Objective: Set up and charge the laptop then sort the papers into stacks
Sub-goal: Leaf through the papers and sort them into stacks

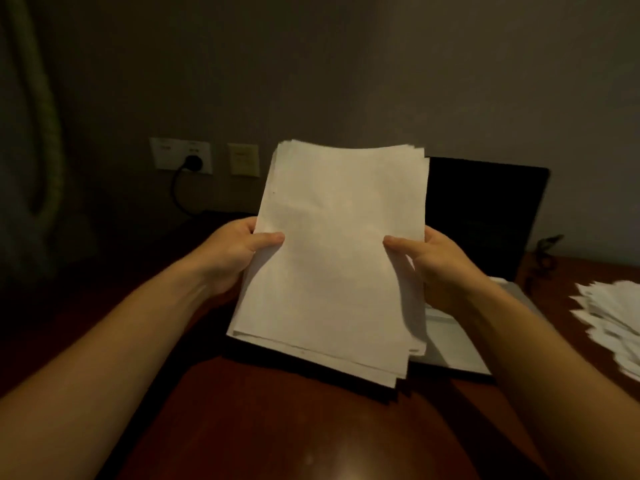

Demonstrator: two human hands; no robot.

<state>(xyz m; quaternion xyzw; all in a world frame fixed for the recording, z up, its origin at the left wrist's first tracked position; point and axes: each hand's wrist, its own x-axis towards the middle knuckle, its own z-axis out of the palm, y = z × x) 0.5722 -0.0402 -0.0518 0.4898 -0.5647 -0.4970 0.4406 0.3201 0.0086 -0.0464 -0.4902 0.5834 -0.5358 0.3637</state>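
The reddish-brown bench (pixel 277 427) fills the lower half of the view and runs back to a grey wall. The laptop (pixel 485 209) stands open on it, right of centre, with a black screen and a pale base reaching toward the person.

In front of the laptop, covering the left part of its screen and base, a sheaf of white papers (pixel 332 258) is held up off the bench. Its edges are slightly uneven and the top sheet looks blank. To the right of the laptop and apart from it, a loose pile of papers (pixel 616 320) lies fanned on the bench.

Both hands grip the sheaf. The left hand (pixel 235 251) pinches its left edge, thumb across the front and fingers behind. The right hand (pixel 440 268) does the same on the right edge, above the laptop's base.

On the wall left of the laptop is a white socket plate (pixel 180 155) with a black plug (pixel 194 163) in it, and its cable (pixel 177 199) drops toward the bench. A 2nd plate (pixel 244 164) sits between that socket and the laptop. Just right of the laptop's screen stands a small dark object (pixel 545 254), too dim to identify.
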